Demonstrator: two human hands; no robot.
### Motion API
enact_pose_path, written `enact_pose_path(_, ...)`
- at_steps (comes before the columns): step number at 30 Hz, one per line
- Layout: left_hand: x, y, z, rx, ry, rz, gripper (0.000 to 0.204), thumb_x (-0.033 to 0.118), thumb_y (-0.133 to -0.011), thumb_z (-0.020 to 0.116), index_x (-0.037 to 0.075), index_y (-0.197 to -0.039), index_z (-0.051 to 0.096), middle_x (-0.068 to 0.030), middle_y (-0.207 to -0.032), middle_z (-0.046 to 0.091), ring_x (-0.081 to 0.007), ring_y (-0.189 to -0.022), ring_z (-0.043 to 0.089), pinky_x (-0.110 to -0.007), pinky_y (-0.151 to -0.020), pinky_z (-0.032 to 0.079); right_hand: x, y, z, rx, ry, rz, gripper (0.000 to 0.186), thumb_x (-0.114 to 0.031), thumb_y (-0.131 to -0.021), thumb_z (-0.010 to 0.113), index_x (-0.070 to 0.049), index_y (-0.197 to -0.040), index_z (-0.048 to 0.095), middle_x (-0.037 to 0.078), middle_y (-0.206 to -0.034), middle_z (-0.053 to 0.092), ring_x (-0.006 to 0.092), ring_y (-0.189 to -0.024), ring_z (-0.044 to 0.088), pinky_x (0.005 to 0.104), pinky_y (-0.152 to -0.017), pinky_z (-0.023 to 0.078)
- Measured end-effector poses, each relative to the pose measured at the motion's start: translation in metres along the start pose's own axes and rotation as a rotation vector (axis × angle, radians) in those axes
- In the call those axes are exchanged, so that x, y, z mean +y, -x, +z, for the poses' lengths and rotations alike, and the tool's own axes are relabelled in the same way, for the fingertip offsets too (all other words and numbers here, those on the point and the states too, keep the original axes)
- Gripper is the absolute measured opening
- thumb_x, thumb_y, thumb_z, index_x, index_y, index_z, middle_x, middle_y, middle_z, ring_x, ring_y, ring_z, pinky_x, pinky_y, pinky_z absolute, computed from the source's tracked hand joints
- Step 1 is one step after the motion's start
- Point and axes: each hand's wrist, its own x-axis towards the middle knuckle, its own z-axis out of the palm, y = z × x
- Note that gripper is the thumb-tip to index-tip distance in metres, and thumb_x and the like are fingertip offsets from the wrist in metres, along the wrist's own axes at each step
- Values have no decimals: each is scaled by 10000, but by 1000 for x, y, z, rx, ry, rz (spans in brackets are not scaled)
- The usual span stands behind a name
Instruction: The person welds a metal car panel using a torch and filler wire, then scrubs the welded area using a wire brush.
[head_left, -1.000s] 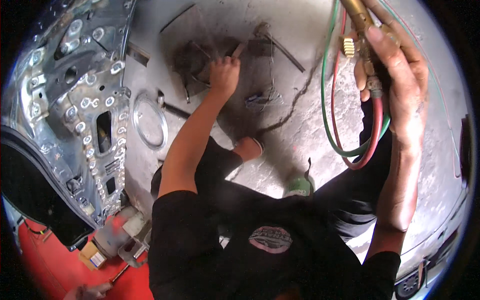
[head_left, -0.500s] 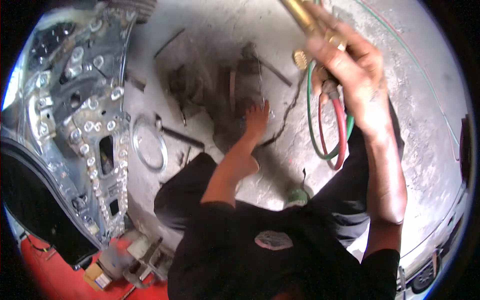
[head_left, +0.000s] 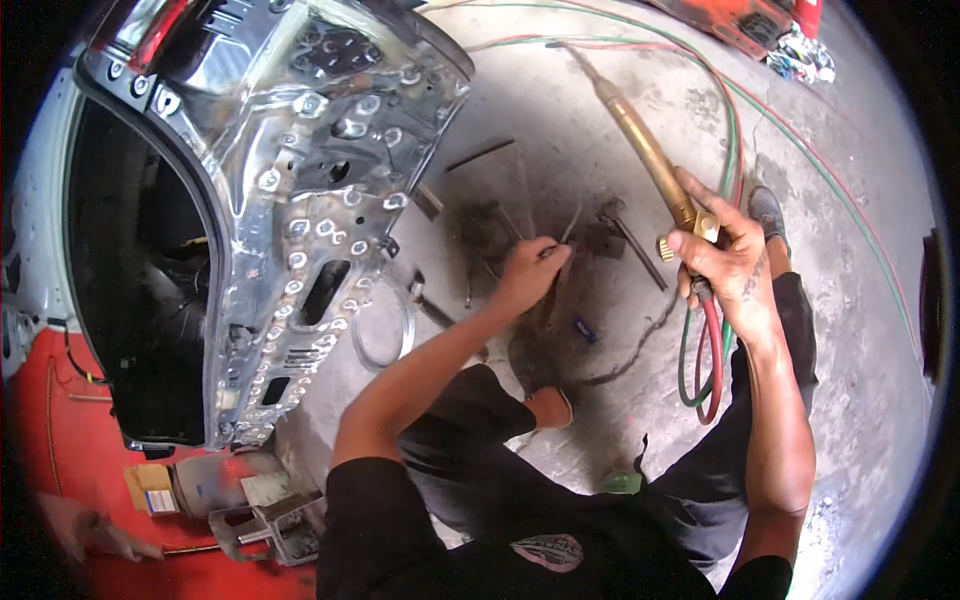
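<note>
My right hand (head_left: 735,265) grips a brass gas torch (head_left: 648,150) by its valve end. The torch's narrow tip points up and away to the left, and no flame shows. Red and green hoses (head_left: 716,375) hang in a loop below that hand. Low over the dark, sooty patch of floor, my left hand (head_left: 528,275) is closed on what looks like a thin metal rod (head_left: 574,218), its slim pale length sticking out past the fingers. Around it lie dark flat bars (head_left: 640,255) and a small blue item (head_left: 585,331).
A bare-metal car body section (head_left: 300,200) with many weld spots stands at left. Beside it lie a wire coil (head_left: 408,335) and a dark bar (head_left: 433,310). Hoses (head_left: 800,150) cross the floor at right. An orange machine (head_left: 725,18) sits at the far edge.
My left hand has gone from spread fingers to closed. The torch now points farther up-left, fully in sight. The view has shifted, showing more of the car body and far floor.
</note>
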Motion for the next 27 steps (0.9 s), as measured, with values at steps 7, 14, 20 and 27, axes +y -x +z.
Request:
enact_pose_path(7,56,50,-122,200,-69,-119,230,152,-1012,673,-10,-1152,756,-17,-773,645,-85,-699,555,-268,-634,460,-10,-15,32,-214,-7,45,670,-69,-886,771,-86,-1520,556,17,-776,665,88,-546,589,258,-487,481)
enact_pose_path(14,32,40,-135,419,-140,73,232,61,-967,717,-23,-1181,746,-22,-806,646,-77,-681,528,-254,-617,447,-2,-37,62,-219,7,16,654,-68,-890,754,-86,-1515,563,-2,-748,640,79,-568,596,263,-492,497)
enact_pose_path(20,19,14,-145,532,-338,178,180,33,-894,729,-36,-1059,748,-128,-829,683,-181,-722,628,-336,-686,491,-3,-32,70,-182,76,52,630,-106,-904,764,-82,-1504,576,9,-779,668,81,-559,592,265,-500,496)
enact_pose_path(27,27,-8,-130,519,-241,121,202,28,-884,705,-46,-1066,752,-157,-883,720,-200,-766,673,-336,-722,516,-3,-37,71,-163,57,64,581,-190,-950,752,-42,-1485,584,29,-782,676,78,-547,591,260,-496,485)
